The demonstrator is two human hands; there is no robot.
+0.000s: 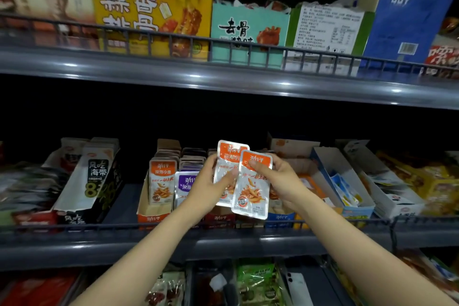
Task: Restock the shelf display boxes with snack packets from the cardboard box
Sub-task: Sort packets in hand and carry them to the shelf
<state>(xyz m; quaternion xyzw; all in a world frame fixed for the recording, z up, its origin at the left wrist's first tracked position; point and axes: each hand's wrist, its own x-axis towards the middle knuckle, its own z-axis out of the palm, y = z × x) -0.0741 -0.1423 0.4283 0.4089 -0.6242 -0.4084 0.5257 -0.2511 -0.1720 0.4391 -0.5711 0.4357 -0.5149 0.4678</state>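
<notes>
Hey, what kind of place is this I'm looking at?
Probably a shop's snack aisle. Tiered grey metal shelves with wire front rails carry open display boxes of small packets, and the left hand and right hand hold orange snack packets.

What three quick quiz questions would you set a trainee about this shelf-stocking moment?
1. True or false: the left hand and the right hand each hold an orange-topped packet.
2. The front held packet overlaps the rear held packet. Which hand grips the front one?
3. Multiple choice: the shelved packet just left of the left hand has a label that is A) purple, B) green, C) black.

Key: 1 true; 2 the right hand; 3 A.
</notes>
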